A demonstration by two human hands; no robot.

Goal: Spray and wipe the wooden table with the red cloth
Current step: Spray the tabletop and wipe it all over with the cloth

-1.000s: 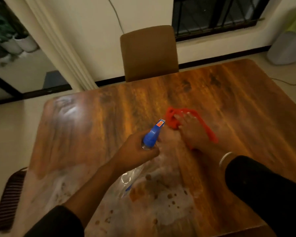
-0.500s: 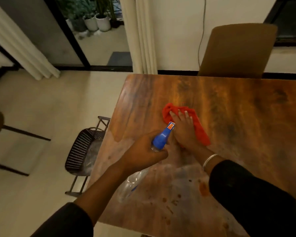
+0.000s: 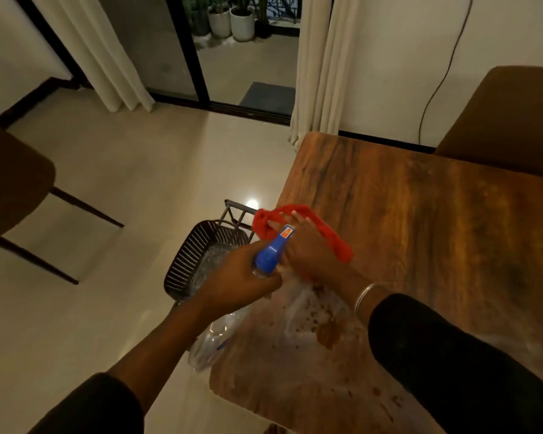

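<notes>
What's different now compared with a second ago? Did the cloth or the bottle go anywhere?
The right hand has pushed the red cloth from mid-table to the left edge of the wooden table, where it now partly overhangs. The view swung left too, bringing the black basket into sight. Unchanged: the left hand grips the spray bottle beside the right hand, nothing let go.

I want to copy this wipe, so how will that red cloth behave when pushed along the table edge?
The red cloth looks floppy: it is bunched under the right hand, so it will probably fold. Part seems to overhang the wooden table edge and might droop.
</notes>
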